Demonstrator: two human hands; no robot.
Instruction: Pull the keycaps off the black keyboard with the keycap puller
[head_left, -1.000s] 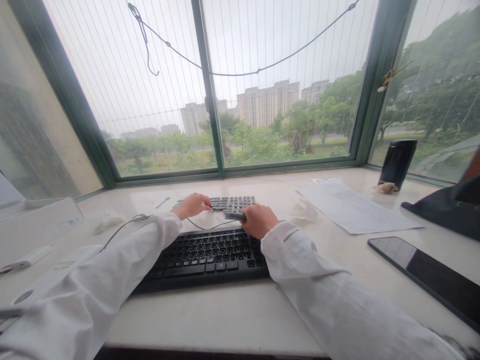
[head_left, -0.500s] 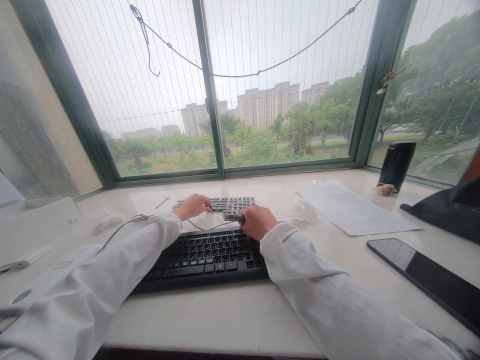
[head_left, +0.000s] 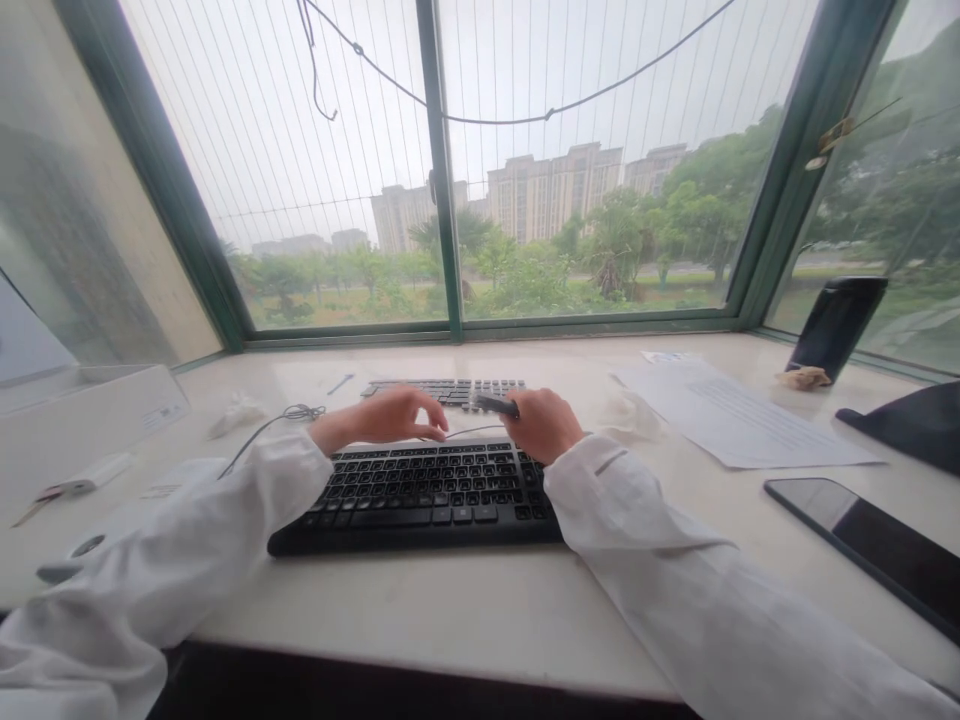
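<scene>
A black keyboard (head_left: pixel 442 490) lies in front of me, with many keys looking like bare sockets. Behind it, loose keycaps (head_left: pixel 427 390) are set out in rows. My left hand (head_left: pixel 390 412) hovers over the keyboard's upper left edge, fingers curved and a little apart, with nothing visible in them. My right hand (head_left: pixel 546 424) is closed around a small dark brush (head_left: pixel 495 404), held tilted above the keyboard's far right part. The brush's tip points left, near the keycaps. Part of the keyboard's right end is behind my right hand and sleeve.
A coiled cable (head_left: pixel 304 411) is at left, near crumpled tissue (head_left: pixel 238 412) and a white box (head_left: pixel 112 405). On the right are printed sheets (head_left: pixel 739 420), a phone (head_left: pixel 870 540) and a dark cylinder (head_left: pixel 838 330). The window (head_left: pixel 450 250) closes off the back.
My left hand has left the keycaps and come toward the keyboard, its fingers loosening from a pinch. My right hand has raised the brush slightly. The whole view has shifted somewhat.
</scene>
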